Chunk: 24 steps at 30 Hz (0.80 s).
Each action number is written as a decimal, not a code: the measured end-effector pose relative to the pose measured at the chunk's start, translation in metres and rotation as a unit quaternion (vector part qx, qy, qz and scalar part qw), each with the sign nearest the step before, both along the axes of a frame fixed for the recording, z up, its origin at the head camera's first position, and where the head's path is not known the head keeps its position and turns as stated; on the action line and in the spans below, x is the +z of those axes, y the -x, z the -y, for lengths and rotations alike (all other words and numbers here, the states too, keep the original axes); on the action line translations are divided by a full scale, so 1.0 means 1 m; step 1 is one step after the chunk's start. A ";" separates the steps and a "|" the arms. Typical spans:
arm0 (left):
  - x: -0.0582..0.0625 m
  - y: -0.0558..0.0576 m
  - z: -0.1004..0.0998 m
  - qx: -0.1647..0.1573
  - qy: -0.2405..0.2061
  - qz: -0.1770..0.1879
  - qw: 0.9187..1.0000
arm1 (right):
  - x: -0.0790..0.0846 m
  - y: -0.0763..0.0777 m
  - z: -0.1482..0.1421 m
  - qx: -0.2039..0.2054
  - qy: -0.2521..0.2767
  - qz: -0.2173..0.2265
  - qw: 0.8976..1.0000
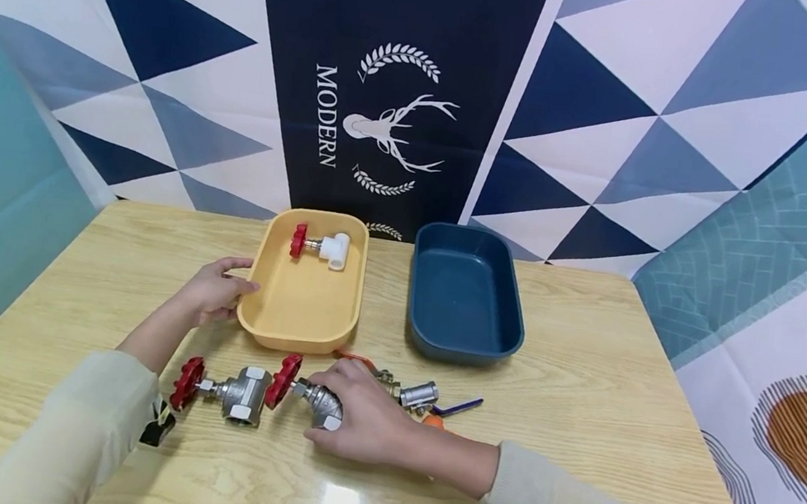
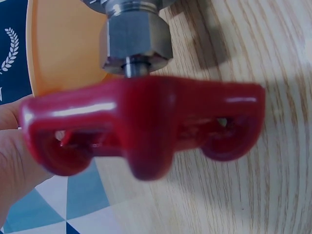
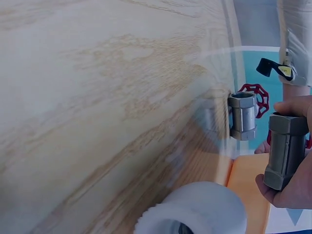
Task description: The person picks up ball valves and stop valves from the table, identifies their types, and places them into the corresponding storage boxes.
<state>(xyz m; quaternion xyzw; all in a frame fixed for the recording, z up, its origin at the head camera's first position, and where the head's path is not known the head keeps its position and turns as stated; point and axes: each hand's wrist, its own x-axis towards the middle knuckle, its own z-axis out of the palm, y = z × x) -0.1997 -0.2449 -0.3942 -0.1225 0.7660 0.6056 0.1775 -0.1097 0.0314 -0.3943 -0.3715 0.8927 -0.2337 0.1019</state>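
My right hand (image 1: 371, 416) grips a metal gate valve (image 1: 324, 406) with a red handwheel by its body. In the right wrist view, thumb and fingers clasp both ends of the valve body (image 3: 286, 151). My left hand (image 1: 213, 292) is at the left side of the yellow tray (image 1: 294, 344), its thumb over the rim and other fingers against the outside. Inside that tray lies a white plastic tee valve (image 1: 331, 250) with a red handwheel. A second gate valve (image 1: 246, 395) lies between my hands, its red handwheel (image 2: 146, 122) large in the left wrist view.
To the right of the yellow tray stands a dark blue tray (image 1: 463, 352). Beside and partly behind my right hand lie more metal fittings (image 1: 419, 394), a blue lever (image 1: 460, 407) and an orange part (image 1: 433, 421). A white plastic fitting (image 3: 204, 207) appears close in the right wrist view.
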 end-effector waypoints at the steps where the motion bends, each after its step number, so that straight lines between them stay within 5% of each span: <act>1: 0.000 -0.001 0.000 0.000 0.001 0.000 1.000 | 0.001 0.000 0.000 0.001 0.001 0.001 1.000; 24: 0.001 -0.004 -0.001 -0.004 -0.006 -0.006 1.000 | 0.011 0.007 0.004 -0.002 0.021 -0.006 1.000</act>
